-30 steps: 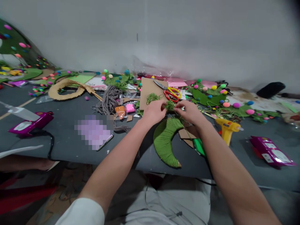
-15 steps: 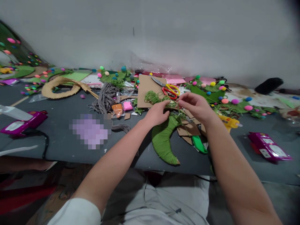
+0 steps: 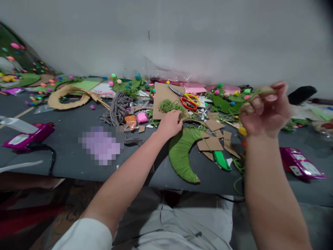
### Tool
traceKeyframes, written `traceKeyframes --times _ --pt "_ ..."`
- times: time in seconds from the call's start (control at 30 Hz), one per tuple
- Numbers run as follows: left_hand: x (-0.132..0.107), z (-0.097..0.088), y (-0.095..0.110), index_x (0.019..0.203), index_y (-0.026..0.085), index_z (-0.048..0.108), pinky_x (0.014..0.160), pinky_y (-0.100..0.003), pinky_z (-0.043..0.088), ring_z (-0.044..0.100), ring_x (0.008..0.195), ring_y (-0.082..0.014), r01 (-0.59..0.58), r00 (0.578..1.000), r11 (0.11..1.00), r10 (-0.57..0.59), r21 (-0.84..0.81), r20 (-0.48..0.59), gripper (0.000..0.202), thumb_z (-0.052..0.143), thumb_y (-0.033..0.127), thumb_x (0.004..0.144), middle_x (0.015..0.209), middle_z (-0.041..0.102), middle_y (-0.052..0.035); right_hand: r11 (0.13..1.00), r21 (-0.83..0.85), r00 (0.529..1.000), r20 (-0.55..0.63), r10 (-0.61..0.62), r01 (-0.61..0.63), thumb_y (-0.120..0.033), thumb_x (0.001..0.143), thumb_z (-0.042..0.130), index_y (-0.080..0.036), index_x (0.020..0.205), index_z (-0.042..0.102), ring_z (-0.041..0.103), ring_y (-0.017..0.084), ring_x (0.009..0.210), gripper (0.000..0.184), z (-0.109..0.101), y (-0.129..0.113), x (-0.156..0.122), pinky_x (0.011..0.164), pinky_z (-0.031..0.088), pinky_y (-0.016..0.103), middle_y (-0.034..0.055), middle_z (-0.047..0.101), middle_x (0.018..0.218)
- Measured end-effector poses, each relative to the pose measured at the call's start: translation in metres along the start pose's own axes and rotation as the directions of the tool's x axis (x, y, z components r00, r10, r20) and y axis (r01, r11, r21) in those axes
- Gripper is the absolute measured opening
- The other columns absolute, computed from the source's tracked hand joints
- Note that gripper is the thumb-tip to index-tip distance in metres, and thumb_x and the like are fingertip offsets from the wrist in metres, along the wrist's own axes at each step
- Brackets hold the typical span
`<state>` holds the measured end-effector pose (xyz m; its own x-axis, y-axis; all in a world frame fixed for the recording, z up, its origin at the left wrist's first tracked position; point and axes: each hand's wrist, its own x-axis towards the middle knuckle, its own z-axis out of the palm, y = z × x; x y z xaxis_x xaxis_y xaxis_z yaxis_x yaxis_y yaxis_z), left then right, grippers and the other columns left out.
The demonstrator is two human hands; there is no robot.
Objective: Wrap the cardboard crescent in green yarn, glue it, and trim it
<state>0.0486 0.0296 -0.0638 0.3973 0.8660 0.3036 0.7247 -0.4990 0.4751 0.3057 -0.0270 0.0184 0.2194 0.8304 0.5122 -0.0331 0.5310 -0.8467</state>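
Note:
A strand of green yarn is pinched in my right hand, raised above the right part of the table with its fingers curled. My left hand is closed at the lower edge of a loose heap of green yarn, which lies on a cardboard sheet. Its fingertips are partly hidden. Just below that hand lies a crescent wound in green yarn, with a bare tip at the bottom. Scissors with red and yellow handles rest on the cardboard above the yarn.
Cardboard scraps and a green toothed tool lie right of the crescent. Purple devices stand at left and right. Grey yarn, a straw-coloured ring and green pieces with pompoms fill the back.
My right hand has lifted away from the heap, up and to the right, drawing a green strand along. My left hand has shifted slightly left, staying by the yarn.

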Motion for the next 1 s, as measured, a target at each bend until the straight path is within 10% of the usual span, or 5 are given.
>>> traceKeyframes --times 0.23,0.4,0.63,1.0 --pt "-0.002 -0.004 0.0 0.115 0.013 0.067 0.098 -0.043 0.046 0.06 0.106 -0.0278 -0.02 0.998 0.998 0.023 0.055 -0.053 0.032 0.053 0.021 0.088 0.114 0.069 -0.0115 0.989 0.11 0.991 0.101 0.086 -0.097 -0.041 0.072 0.075 -0.032 0.084 0.06 0.031 0.014 0.059 0.021 0.018 0.006 -0.002 0.057 0.032 0.031 0.0003 0.051 0.081" --pt "-0.002 -0.007 0.005 0.119 0.018 0.066 0.087 -0.036 0.051 0.064 0.09 -0.0202 -0.036 0.999 0.956 0.025 -0.292 -0.041 0.036 0.059 0.023 0.085 0.117 0.07 -0.0078 0.972 0.094 0.95 0.249 0.187 -0.216 -0.028 0.07 0.08 -0.028 0.088 0.066 0.046 0.011 0.06 0.023 0.034 0.017 -0.008 0.055 0.041 0.028 -0.0003 0.061 0.081" --pt "-0.008 -0.007 0.027 0.122 0.016 0.058 0.078 -0.03 0.053 0.067 0.088 -0.0171 -0.004 0.962 0.496 0.24 -0.869 0.132 0.048 0.073 0.032 0.079 0.118 0.068 -0.0116 0.979 -0.053 0.897 0.393 0.201 -0.196 -0.032 0.072 0.081 -0.025 0.092 0.072 0.069 0.018 0.076 0.023 0.059 0.033 -0.02 0.071 0.059 0.035 0.0015 0.072 0.085" --pt "-0.002 -0.014 0.023 0.093 0.014 0.068 0.064 -0.027 0.049 0.06 0.063 -0.012 0.129 0.991 0.509 -0.045 -0.851 0.123 0.024 0.069 0.035 0.081 0.079 0.071 -0.0049 0.942 -0.335 0.985 0.171 0.024 0.035 -0.031 0.081 0.073 -0.023 0.094 0.076 0.073 0.024 0.092 0.015 0.069 0.038 -0.021 0.089 0.059 0.042 0.0045 0.076 0.093"
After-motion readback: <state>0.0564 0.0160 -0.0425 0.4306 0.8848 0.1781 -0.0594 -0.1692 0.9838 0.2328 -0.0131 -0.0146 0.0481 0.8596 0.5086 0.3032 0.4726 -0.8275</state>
